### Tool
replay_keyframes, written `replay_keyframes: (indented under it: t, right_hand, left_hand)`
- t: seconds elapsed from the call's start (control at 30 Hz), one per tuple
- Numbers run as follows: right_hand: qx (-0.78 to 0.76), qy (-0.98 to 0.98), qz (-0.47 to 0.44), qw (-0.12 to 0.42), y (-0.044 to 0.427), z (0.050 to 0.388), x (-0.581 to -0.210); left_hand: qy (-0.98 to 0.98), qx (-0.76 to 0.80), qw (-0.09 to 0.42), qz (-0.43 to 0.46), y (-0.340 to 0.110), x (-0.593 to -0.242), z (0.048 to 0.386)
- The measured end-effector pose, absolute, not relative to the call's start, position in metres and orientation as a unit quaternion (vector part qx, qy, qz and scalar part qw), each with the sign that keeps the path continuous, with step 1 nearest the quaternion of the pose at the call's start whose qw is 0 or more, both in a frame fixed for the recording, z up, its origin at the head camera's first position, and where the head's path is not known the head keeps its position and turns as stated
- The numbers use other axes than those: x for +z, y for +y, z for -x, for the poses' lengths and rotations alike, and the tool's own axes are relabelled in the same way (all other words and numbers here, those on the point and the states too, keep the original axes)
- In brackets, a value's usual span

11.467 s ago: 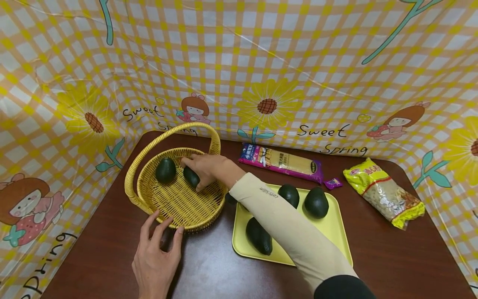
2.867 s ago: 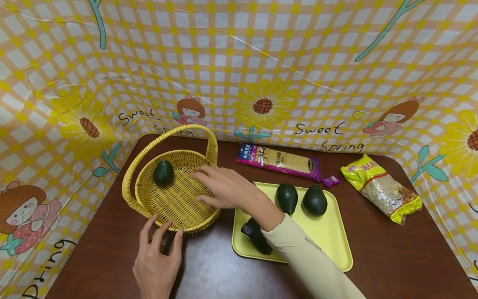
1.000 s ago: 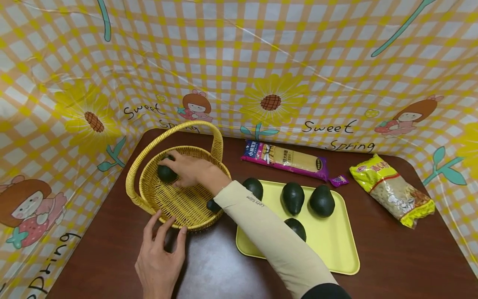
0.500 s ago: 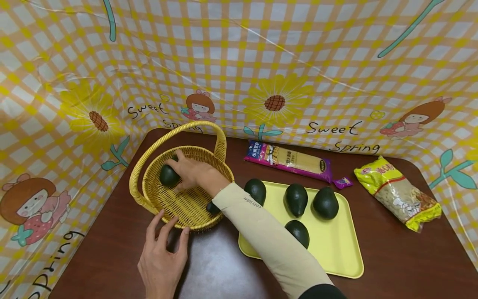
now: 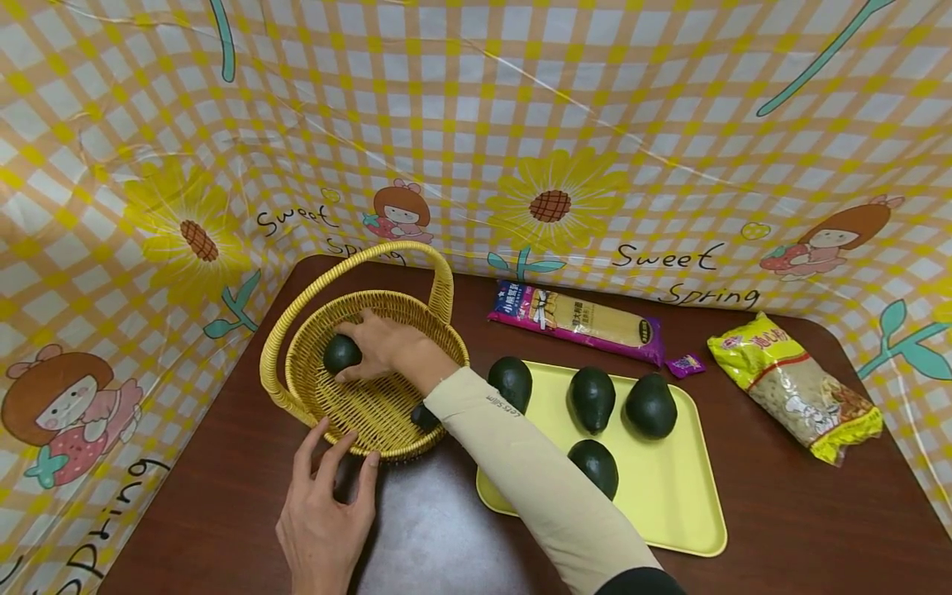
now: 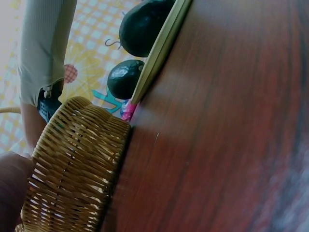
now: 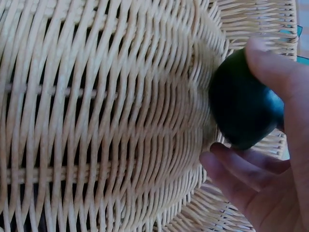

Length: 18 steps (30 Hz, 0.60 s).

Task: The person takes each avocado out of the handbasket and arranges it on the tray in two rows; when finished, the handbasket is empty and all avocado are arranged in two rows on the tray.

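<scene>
A dark green avocado (image 5: 342,354) lies inside the yellow wicker basket (image 5: 439,430), near its left wall. My right hand (image 5: 388,345) reaches over the basket rim and grips this fruit from the right. The right wrist view has the thumb over one side of the avocado (image 7: 244,101) and fingers (image 7: 236,176) curved under the other. My left hand (image 5: 323,508) stands at the front of the basket, its relaxed fingertips touching the rim. In the left wrist view only part of that hand (image 6: 14,181) shows beside the basket wall (image 6: 72,164).
Several avocados, one of them an avocado (image 5: 649,405) at upper right, sit on a yellow tray (image 5: 669,512), partly behind the right sleeve (image 5: 535,471). Behind lie a noodle pack (image 5: 576,321), a small purple packet (image 5: 685,365) and a yellow-ended food bag (image 5: 796,388).
A second avocado, under my right hand in the basket earlier, is gone from there. My right hand was raised over the rim, then reached the remaining avocado. The left hand stayed.
</scene>
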State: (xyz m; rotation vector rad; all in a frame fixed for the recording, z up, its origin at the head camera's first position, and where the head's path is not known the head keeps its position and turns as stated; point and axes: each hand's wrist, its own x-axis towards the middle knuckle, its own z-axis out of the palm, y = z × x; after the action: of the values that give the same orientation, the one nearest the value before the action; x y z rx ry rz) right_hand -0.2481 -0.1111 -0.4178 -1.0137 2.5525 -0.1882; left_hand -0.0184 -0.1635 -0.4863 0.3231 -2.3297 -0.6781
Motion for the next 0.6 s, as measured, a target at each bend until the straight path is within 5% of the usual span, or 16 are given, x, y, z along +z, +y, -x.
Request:
replay_keyframes:
  t: [0.6]
  right_hand:
    - [-0.062,0.898,0.399,0.174,-0.086,0.244,-0.395]
  left_hand:
    - [-0.896,-0.254,0.346,-0.116,-0.162,-0.486,0.018]
